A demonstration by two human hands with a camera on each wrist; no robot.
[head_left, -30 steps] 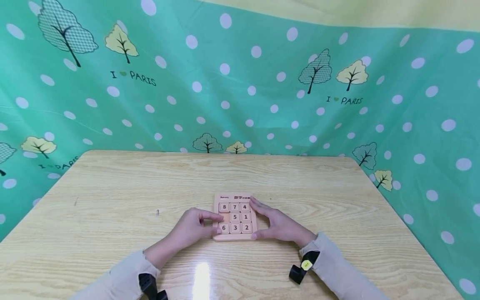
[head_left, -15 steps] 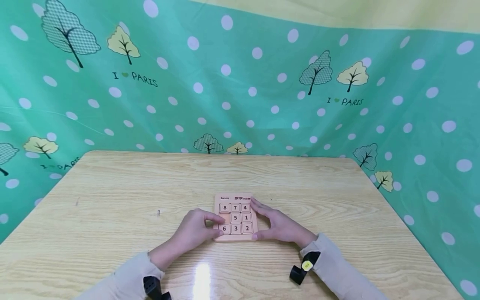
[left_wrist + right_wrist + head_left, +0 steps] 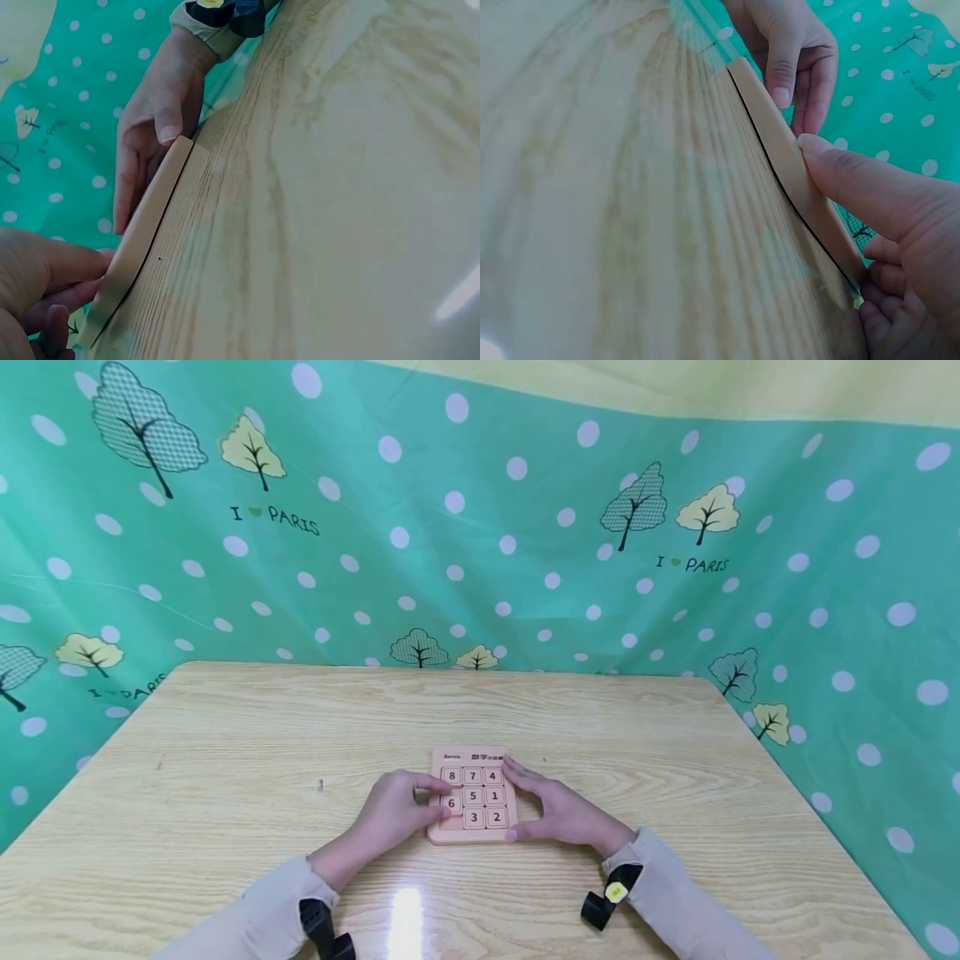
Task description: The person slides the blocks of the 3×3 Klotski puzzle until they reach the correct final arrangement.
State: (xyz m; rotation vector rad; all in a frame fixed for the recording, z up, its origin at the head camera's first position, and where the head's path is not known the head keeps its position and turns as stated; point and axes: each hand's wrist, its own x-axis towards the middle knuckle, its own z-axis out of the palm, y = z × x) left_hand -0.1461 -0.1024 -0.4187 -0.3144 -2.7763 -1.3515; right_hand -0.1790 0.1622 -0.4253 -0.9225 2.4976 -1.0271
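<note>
Board (image 3: pixel 474 837) lies flat on the tabletop (image 3: pixel 225 777), near-centre, lettered strip on the far side. Left hand (image 3: pixel 396 808): thumb and index part-closed over the 6 tile (image 3: pixel 453 803), index at its far edge, thumb at its near-left corner; looks like a light pinch, pressure can't tell. Right hand (image 3: pixel 557 810): spread wide along the board's right edge, index at far corner, thumb at near corner, gripping it. 6 sits left column, slightly nearer than the 5 (image 3: pixel 473 796); bare slot (image 3: pixel 454 823) nearside of it.

Handling, my read: board looks like wood, stiff, light, not fragile; could skate on a smooth top, so brace by the right edge, fingers off the tiles. Tiles look hard, probably low-friction; take 6 by its near and far edges, push square, or it may bind.
</note>
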